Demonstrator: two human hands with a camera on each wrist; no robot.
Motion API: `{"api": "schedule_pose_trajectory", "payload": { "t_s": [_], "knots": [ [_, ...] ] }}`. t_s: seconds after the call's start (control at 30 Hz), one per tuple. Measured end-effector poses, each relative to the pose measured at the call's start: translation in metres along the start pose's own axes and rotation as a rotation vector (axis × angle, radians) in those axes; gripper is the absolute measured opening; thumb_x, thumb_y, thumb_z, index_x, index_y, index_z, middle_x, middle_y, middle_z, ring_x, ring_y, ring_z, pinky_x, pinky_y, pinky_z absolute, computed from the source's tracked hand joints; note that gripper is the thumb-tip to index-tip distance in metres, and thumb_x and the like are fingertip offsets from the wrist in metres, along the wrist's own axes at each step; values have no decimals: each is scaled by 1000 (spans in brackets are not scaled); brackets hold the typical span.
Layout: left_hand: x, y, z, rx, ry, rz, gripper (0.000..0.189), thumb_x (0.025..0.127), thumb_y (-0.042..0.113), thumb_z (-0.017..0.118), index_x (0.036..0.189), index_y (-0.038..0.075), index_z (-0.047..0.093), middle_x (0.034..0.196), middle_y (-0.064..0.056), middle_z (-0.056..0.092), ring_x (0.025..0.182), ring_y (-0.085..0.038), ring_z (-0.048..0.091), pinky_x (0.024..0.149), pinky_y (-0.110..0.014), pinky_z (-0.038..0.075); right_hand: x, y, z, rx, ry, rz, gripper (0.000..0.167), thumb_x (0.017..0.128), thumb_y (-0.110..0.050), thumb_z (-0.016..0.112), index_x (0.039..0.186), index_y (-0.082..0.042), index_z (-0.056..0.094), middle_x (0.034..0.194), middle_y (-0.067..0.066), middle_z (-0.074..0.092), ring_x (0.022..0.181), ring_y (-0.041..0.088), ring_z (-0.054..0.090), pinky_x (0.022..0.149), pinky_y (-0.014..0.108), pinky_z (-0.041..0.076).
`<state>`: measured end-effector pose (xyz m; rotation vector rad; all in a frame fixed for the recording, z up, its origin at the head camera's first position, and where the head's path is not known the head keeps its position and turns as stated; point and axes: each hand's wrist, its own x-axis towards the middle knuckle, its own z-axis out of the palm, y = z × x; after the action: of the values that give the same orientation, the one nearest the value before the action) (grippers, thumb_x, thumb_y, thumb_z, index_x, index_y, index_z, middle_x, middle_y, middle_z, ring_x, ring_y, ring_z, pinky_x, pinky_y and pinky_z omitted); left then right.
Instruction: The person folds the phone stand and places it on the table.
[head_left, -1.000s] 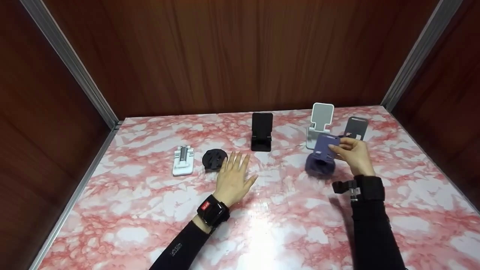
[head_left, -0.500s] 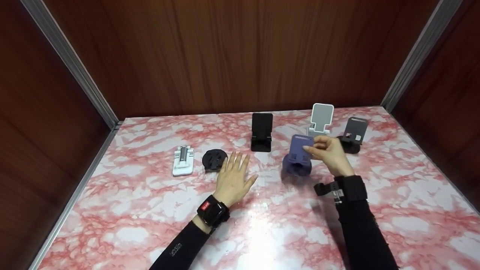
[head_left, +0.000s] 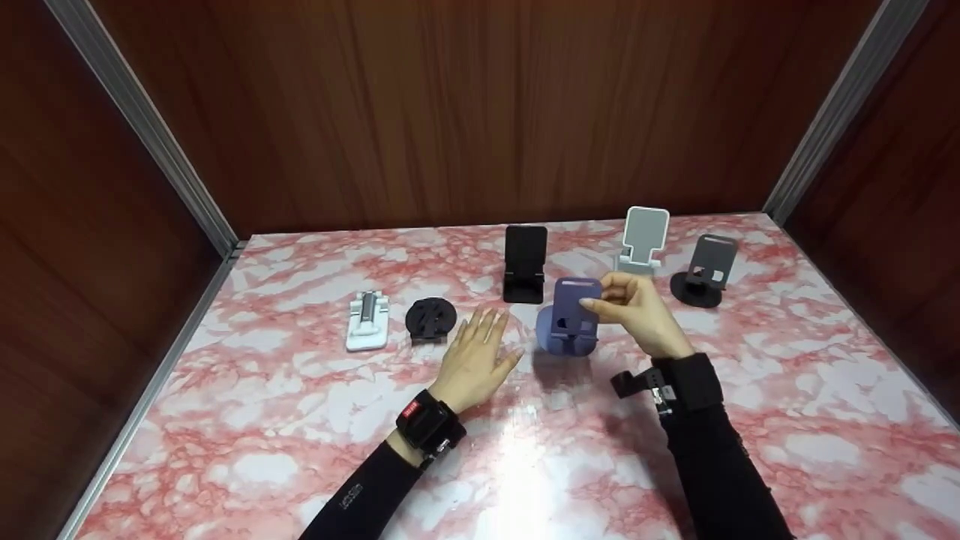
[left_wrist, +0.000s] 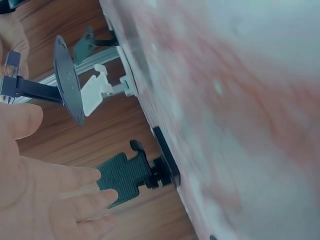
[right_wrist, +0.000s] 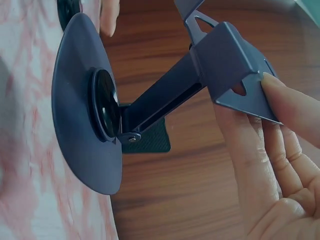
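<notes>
A purple-blue phone stand (head_left: 576,306) with a round base is held up by its back plate, pinched between the thumb and fingers of my right hand (head_left: 636,311). Its disc-shaped base (right_wrist: 75,115) hangs over the table in the right wrist view, with a shadow below it in the head view. My left hand (head_left: 474,360) lies palm down with fingers extended, close to a folded black round phone stand (head_left: 431,319). Behind, between both hands, stands an upright black phone stand (head_left: 525,262), whose back plate (left_wrist: 122,175) shows past my left fingers in the left wrist view.
A folded white phone stand (head_left: 367,326) lies at the left. Toward the back right stand an unfolded white-and-grey phone stand (head_left: 645,234) and a dark grey one (head_left: 711,262) on a round base. Wood-look panels (head_left: 480,112) enclose the marbled table (head_left: 262,420).
My right hand has carried the purple-blue phone stand leftward, from in front of the white-and-grey stand to in front of the upright black one. The left hand has barely shifted.
</notes>
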<state>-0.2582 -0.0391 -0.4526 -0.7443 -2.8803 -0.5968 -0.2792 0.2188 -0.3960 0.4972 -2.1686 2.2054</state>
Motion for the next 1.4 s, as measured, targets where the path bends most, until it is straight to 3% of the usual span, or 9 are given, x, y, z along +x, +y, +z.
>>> {"api": "schedule_pose_trajectory", "payload": {
  "t_s": [0.17,0.33,0.47,0.53,0.7,0.8,1.1,1.27,1.4],
  "knots": [
    [2,-1,-2,-230,-94,16,61,104,36,39,151,-1,29,155,-19,26,144,-37,14,117,-50,12,-1,-1,9,4,-27,-6,13,85,10,67,83,0,59,80,7,70,72,14,67,71,34,59],
    [3,-3,-4,-450,-135,39,58,104,32,36,150,-4,28,154,-21,27,144,-37,16,117,-46,14,-2,-4,18,5,-57,-31,13,85,10,67,84,0,58,81,8,71,73,15,67,71,35,59],
    [5,-4,-4,-558,-108,20,57,103,30,39,149,-3,32,153,-21,31,141,-36,26,116,-45,19,-3,-5,22,4,-65,-43,15,85,9,67,83,-2,57,81,7,70,73,15,66,70,34,59],
    [7,-4,-2,-646,-82,12,52,102,25,43,146,-3,37,147,-22,40,135,-35,38,113,-43,28,-3,-5,23,8,-71,-47,15,86,9,67,83,-1,57,81,7,70,73,14,66,70,33,59],
    [11,-6,3,-996,-46,13,40,96,2,53,133,-11,48,123,-26,59,112,-31,60,95,-42,50,-3,-4,26,30,-93,-63,14,86,10,66,83,0,57,81,7,70,73,14,66,68,30,59],
    [12,-6,5,-1164,-36,-18,37,93,-4,55,129,-14,48,116,-27,63,102,-26,64,91,-46,52,-3,-4,28,50,-102,-75,14,85,10,66,82,0,58,81,7,70,72,14,66,67,29,58],
    [13,-4,9,-1354,63,-187,36,89,-12,57,124,-14,50,106,-22,68,85,-13,66,86,-39,56,-3,-3,35,1,-75,-101,6,85,8,69,81,7,63,77,10,69,68,15,65,67,32,59],
    [12,-5,10,-1303,77,-128,31,88,-14,56,118,-16,50,108,-28,66,86,-15,67,85,-44,55,-3,-1,37,-32,-77,-104,14,85,6,69,81,16,60,76,12,69,69,15,66,67,35,60],
    [13,-7,10,-1261,94,-90,29,87,-16,55,115,-16,50,106,-27,66,86,-14,67,84,-45,56,-2,0,37,-33,-71,-102,14,85,7,69,79,16,60,74,13,68,67,16,67,66,37,60]
  ]
}}
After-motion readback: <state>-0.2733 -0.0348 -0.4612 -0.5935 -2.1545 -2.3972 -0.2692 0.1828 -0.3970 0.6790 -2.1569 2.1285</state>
